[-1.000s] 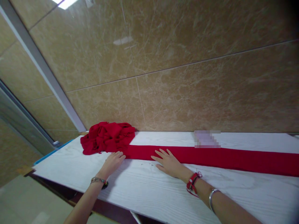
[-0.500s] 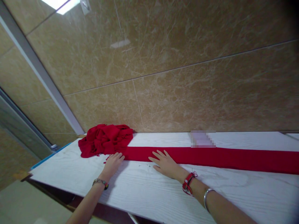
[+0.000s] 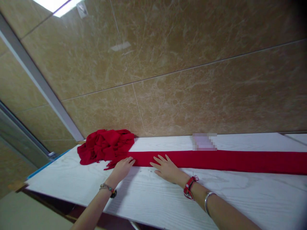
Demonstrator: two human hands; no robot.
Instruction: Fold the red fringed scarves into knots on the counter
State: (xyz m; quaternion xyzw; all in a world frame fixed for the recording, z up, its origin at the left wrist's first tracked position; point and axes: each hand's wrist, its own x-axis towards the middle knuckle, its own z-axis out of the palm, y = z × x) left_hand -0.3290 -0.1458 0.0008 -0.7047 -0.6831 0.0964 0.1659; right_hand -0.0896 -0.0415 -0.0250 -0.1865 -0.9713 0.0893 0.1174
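A long red scarf (image 3: pixel 216 159) lies flat as a straight band across the white table, running out of view on the right. Its fringed left end (image 3: pixel 110 164) spreads beside my left hand (image 3: pixel 123 168). That hand rests on the band near this end, fingers stretched forward over the fabric; the thumb is hard to make out. Farther right, my right hand (image 3: pixel 167 169) presses on the scarf with fingers spread flat. Behind the left hand sits a crumpled heap of red fringed cloth (image 3: pixel 105 145), touching or overlapping the band's end.
The white wood-grain table (image 3: pixel 153 198) stands against a brown marble-look wall (image 3: pixel 168 95). A blurred-out pale purple item (image 3: pixel 203 142) lies between scarf and wall. Blue edging (image 3: pixel 49 164) runs along the table's left side, near a grey metal-framed panel (image 3: pixel 16 140).
My left hand has slid a little to the right along the scarf, and more of the fringe shows beside it. My right hand stays spread on the fabric. The view has shifted slightly.
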